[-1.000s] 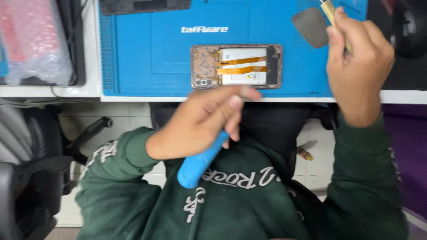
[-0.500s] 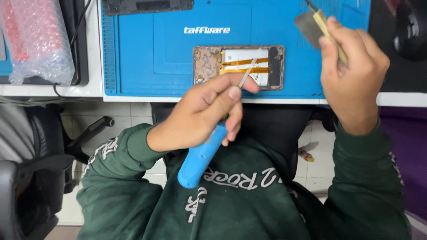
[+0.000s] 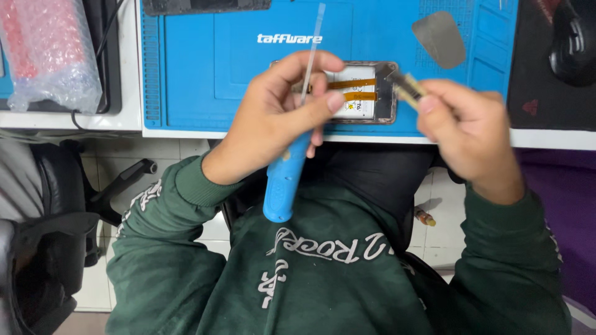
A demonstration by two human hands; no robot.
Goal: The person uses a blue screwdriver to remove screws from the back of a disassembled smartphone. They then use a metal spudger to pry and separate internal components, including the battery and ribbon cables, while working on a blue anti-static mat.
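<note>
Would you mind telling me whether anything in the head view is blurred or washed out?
Head view: right hand and its small brush-like tool are motion-blurred; left hand and blue-handled tool fairly sharp; light even, mild sheen on the bubble wrap; blue mat not washed out.

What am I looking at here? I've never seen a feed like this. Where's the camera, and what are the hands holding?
There is no machine: the one picture comes from a camera worn on a person's head, looking down at their own two bare hands and green sweatshirt. The left hand holds a blue-handled tool with a thin pale shaft pointing away from the body. The right hand pinches a small tool with a yellowish grip, its tip at the edge of an opened phone with orange ribbon cables showing. The phone lies on a blue work mat on a white table. On the mat is also a grey rounded pick. A bubble-wrapped bundle sits far left.
</note>
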